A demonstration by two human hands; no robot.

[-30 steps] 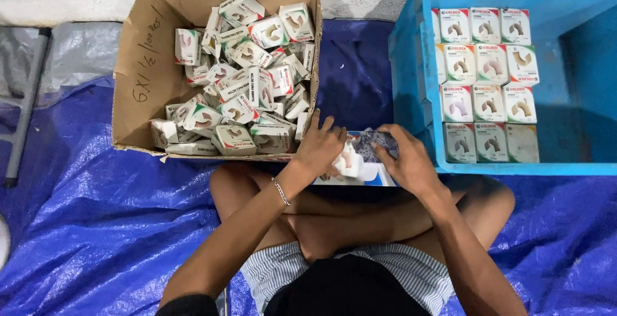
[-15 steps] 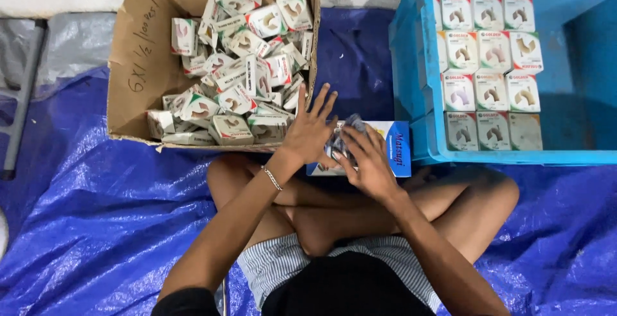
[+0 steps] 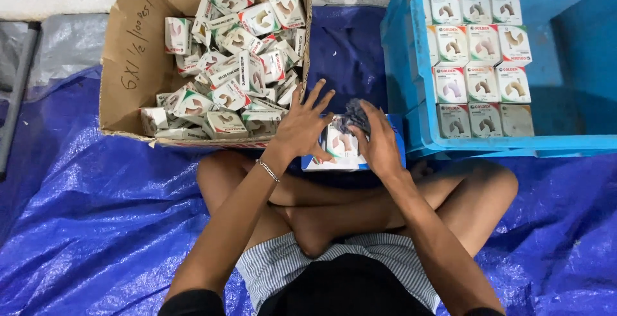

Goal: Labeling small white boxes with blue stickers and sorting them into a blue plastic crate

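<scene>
Blue tarpaulin (image 3: 96,213) covered the floor, with the person seated cross-legged on it. Blue plastic crate (image 3: 411,65) stood at upper right, holding 11 small white cartons in a neat grid (image 3: 479,59), 3 across in the upper 3 rows and 2 in the bottom row, with 1 bare grey patch at the grid's lower right. Cardboard box (image 3: 132,52) stood at upper left, still filled with a loose heap of the same cartons (image 3: 238,65). Between the 2 containers, just in front of the knees, lay a flat blue-and-white box (image 3: 398,139), touching the crate's near corner. Change over the last second: both hands drew together over that flat box, and the right hand moved away from the crate's edge toward the centre. Left hand (image 3: 301,130) was now spread, fingers fanned, its palm side against a small white carton (image 3: 340,144) standing on the flat box; whether it actually gripped the carton could not be told. Right hand (image 3: 379,142) was closed around a dark grey crumpled bag-like piece (image 3: 355,115), pinched at the carton's top edge. Judgement: the crate grid looked unchanged, so the carton in hand was still being handled, with the grey piece worked at the carton's opening.
</scene>
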